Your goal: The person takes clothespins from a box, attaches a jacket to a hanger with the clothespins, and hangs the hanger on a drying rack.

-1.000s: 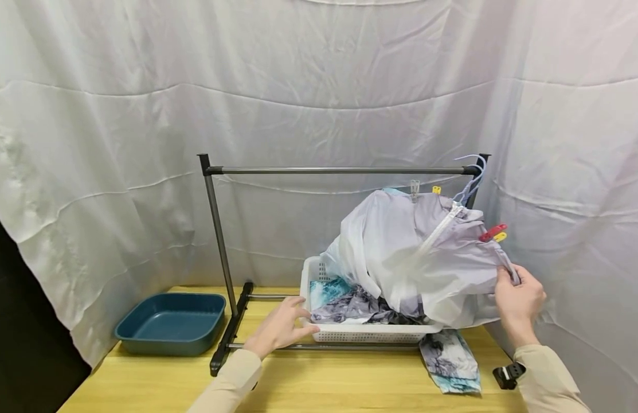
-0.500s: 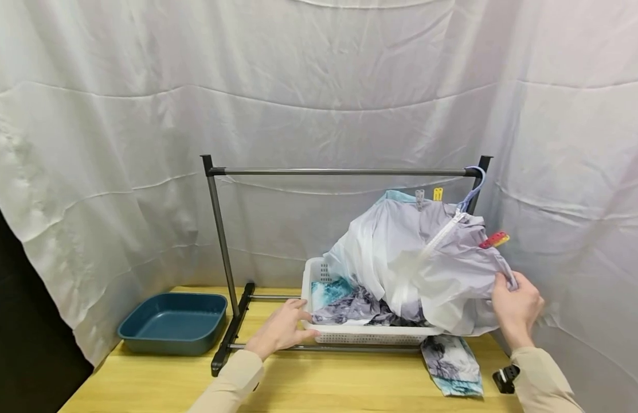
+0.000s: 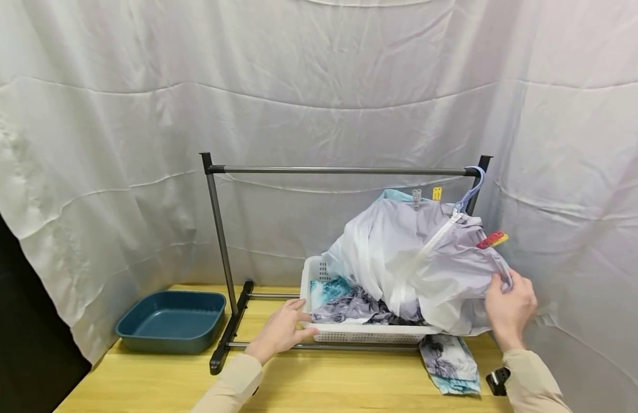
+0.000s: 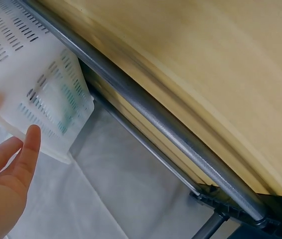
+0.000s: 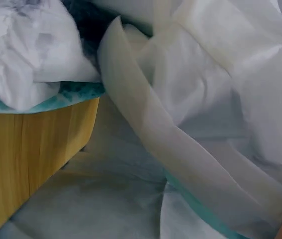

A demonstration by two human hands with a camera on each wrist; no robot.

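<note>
In the head view, my right hand [image 3: 511,301] pinches the side edge of a lavender-and-white zip-up jacket [image 3: 386,246]. The jacket hangs from a light-blue hanger [image 3: 473,192] at the right end of the rack's rail [image 3: 339,170]. Its lower part drapes over a white plastic basket [image 3: 370,334] of tie-dyed clothes [image 3: 349,305]. My left hand [image 3: 281,328] holds the basket's front left corner, fingers over the rim and thumb in front. The left wrist view shows those fingers [image 4: 30,149] at the basket's rim. Jacket fabric [image 5: 181,129] fills much of the right wrist view.
A dark teal basin [image 3: 171,324] stands on the wooden table [image 3: 324,378] left of the rack. Folded tie-dyed cloth [image 3: 451,364] lies under the basket's right end. Several clothespins, among them a red one [image 3: 490,240] and a grey one [image 3: 417,199], sit on the jacket's upper edge. Pale curtains surround everything.
The hanger's hook, loose by the rail's right end one second ago, now sits over the rail. My right hand has shifted slightly left with the jacket edge; my left hand stays put.
</note>
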